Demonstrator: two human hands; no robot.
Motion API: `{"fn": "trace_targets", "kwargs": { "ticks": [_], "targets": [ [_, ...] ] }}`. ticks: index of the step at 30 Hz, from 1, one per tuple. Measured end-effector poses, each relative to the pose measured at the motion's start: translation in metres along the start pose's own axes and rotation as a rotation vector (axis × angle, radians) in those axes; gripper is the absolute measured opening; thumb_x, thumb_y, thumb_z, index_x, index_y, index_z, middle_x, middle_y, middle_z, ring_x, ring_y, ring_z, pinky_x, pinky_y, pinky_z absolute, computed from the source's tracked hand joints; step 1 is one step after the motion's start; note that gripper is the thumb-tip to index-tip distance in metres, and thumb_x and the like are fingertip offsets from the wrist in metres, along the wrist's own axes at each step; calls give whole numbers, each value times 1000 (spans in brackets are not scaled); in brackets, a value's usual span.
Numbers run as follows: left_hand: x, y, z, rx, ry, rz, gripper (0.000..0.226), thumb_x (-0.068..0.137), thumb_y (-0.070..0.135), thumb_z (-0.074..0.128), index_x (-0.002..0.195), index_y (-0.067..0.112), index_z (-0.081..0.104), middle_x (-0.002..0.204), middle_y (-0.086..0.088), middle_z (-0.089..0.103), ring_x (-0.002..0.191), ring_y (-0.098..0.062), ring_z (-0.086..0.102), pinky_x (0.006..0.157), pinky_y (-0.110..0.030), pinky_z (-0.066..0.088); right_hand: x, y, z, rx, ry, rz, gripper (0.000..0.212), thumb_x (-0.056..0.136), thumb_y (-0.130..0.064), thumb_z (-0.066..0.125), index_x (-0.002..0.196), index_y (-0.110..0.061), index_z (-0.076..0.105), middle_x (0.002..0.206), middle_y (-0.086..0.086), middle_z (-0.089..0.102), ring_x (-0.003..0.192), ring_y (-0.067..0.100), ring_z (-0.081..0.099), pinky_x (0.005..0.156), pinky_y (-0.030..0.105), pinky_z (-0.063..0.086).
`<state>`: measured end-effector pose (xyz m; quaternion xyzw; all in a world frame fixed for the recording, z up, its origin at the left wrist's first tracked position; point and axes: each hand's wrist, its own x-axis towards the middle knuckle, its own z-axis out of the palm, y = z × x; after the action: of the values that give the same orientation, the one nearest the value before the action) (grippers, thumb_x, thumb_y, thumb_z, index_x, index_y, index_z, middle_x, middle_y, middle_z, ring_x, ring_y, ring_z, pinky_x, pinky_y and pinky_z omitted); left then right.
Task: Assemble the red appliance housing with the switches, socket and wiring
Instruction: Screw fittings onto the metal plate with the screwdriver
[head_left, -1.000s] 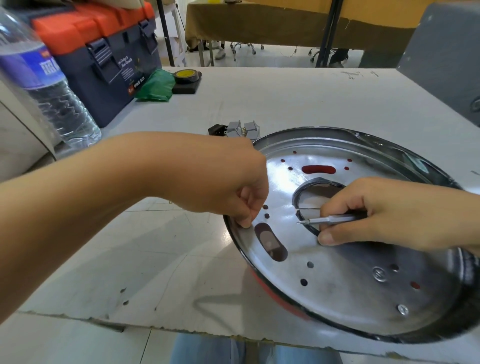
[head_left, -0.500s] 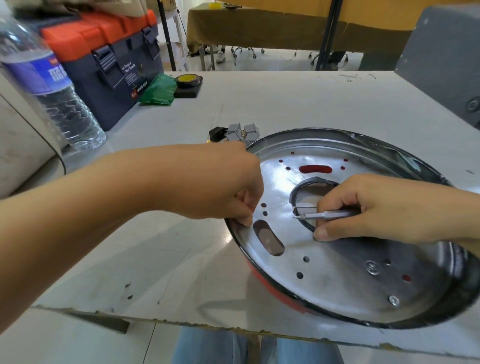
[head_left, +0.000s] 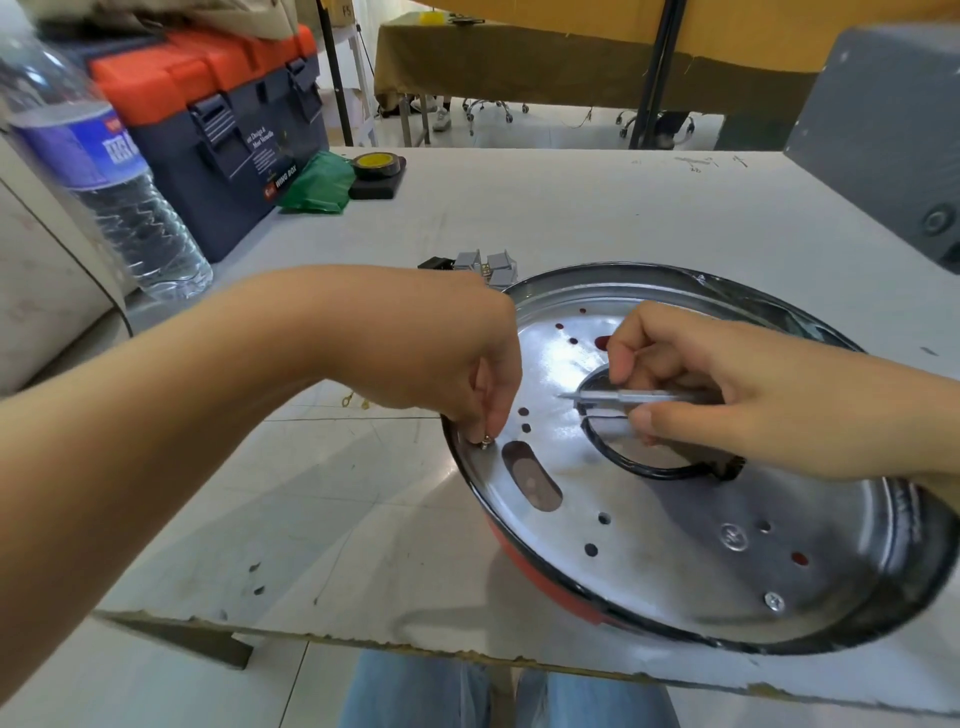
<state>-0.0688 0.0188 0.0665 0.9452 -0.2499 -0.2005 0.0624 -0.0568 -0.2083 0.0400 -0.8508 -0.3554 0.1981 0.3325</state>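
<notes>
Right of centre on the surface (head_left: 597, 208) sits the red housing (head_left: 675, 519), metal plate up; left hand (head_left: 467, 374) pinches a small screw (head_left: 485, 441) at its rim, right hand (head_left: 727, 395) grips a screwdriver (head_left: 623, 397).

Workshop or assembly training room.
A scuffed white counter (head_left: 571, 218) is seen carrying a navy and orange toolbox (head_left: 218, 130), a roll of tape (head_left: 378, 165), a green cloth (head_left: 317, 183) and loose grey switch parts (head_left: 485, 264). A cloth-draped table (head_left: 571, 57) and castor chair bases (head_left: 488, 111) are visible behind, on a tiled floor.
</notes>
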Motion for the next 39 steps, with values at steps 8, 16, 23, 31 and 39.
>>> {"fn": "trace_targets", "kwargs": {
  "ticks": [8,16,23,31,39],
  "targets": [
    [1,-1,0,29,7,2,5,78,30,71,77,35,73,81,19,67,80,2,56,70,-22,44,3,-17,-8,224,-130,-118,12,80,-25,64,89,-31,70,80,-1,69,65,7,60,61,20,49],
    [3,-1,-3,-12,-34,-31,2,77,30,74,78,31,73,73,16,67,62,-1,55,57,-16,42,14,-26,0,314,-119,-142,15,85,-20,57,90,-17,71,69,3,65,59,13,58,59,18,49],
    [5,-3,-2,-4,-21,-57,9,73,34,75,82,32,72,57,16,59,50,-2,48,47,-17,37,23,-36,7,247,-134,-98,18,93,-11,54,88,-15,70,69,3,66,61,13,60,64,21,53],
    [6,-3,-3,-10,-17,-68,16,73,36,75,86,27,71,61,7,60,51,-6,46,51,-20,38,30,-42,10,229,-158,-45,18,94,-6,51,88,-10,67,67,4,65,60,14,59,64,21,52],
    [7,-3,-3,-16,-7,-71,16,74,35,75,83,22,71,56,7,55,50,-3,46,45,-15,34,32,-43,11,246,-156,-32,16,94,-9,50,90,-7,66,65,6,64,59,15,57,64,22,52]
  ]
}}
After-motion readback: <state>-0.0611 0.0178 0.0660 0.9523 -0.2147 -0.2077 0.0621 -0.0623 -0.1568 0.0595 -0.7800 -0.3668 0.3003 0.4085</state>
